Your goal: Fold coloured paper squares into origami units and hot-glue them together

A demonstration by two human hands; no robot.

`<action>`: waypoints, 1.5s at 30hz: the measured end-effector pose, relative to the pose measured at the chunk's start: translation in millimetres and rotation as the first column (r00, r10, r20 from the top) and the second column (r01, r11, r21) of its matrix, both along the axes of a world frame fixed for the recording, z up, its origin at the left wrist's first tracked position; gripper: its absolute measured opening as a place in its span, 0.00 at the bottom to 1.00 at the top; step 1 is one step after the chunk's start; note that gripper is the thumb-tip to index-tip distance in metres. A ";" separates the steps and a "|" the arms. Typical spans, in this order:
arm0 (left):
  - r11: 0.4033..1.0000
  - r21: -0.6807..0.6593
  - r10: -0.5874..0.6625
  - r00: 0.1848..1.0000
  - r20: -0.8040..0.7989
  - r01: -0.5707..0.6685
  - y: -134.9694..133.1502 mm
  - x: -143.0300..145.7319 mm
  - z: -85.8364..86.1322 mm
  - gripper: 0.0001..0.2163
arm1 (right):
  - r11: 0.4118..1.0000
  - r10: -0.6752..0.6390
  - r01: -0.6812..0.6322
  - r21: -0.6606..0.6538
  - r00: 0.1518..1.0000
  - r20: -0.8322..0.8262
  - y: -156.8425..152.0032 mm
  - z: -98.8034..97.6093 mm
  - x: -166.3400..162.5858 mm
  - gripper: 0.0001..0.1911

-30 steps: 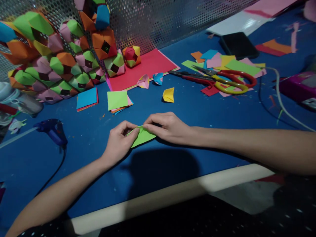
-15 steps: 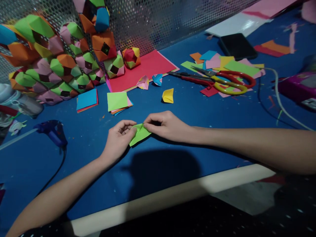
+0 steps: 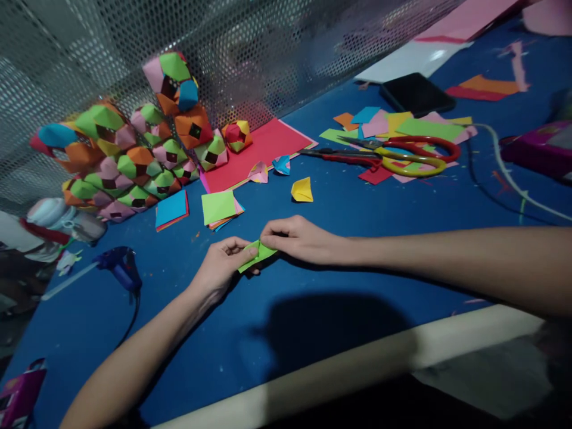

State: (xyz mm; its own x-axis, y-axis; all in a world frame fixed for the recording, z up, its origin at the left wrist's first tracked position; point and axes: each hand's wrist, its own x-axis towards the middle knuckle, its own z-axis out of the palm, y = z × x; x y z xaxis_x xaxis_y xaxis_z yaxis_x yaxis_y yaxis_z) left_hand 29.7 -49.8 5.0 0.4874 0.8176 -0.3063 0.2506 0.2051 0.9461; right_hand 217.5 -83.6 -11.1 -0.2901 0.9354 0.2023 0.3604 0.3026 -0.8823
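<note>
A small green sheet of paper, creased and partly folded, is held between my two hands just above the blue table. My left hand pinches its left side, thumb on top and fingers underneath. At the upper right edge, my right hand grips the paper between thumb and fingertips. Beyond the hands lie a stack of square papers with green on top, a folded yellow piece, a folded blue piece and a folded pink piece.
Joined origami paper balls stand against the perforated metal panel. A blue glue gun lies at left, near a blue-topped paper stack. Scissors, paper scraps and a dark phone lie at right.
The camera view has shifted, so the table items sit lower in view. The green paper is now folded narrower, and my left fingers reach under it.
</note>
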 end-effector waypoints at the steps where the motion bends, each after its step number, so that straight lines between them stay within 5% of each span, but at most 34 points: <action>1: 1.000 -0.007 0.005 1.000 0.001 -0.005 0.4 0.6 0.9 0.13 | 1.000 0.010 -0.011 -0.006 1.000 -0.009 1.1 0.2 0.5 0.10; 9: 0.990 0.086 0.118 0.992 -0.040 -0.114 -4.0 4.4 0.5 0.12 | 1.000 -0.007 0.008 0.018 0.998 -0.066 5.8 1.0 1.8 0.14; 18: 0.963 0.267 0.075 0.981 -0.177 -0.026 -2.9 8.7 -0.2 0.11 | 0.994 0.009 -0.006 0.105 0.999 -0.032 5.8 -2.7 -0.9 0.10; 25: 0.992 0.115 0.055 0.997 -0.061 -0.048 3.3 7.6 2.0 0.12 | 0.996 -0.024 0.030 0.081 0.997 -0.074 7.0 -3.9 -1.2 0.09; 45: 0.969 0.245 -0.003 0.997 -0.080 0.022 -0.6 8.6 -3.9 0.10 | 0.998 -0.069 0.069 -0.004 0.980 -0.189 11.7 -5.6 -2.5 0.08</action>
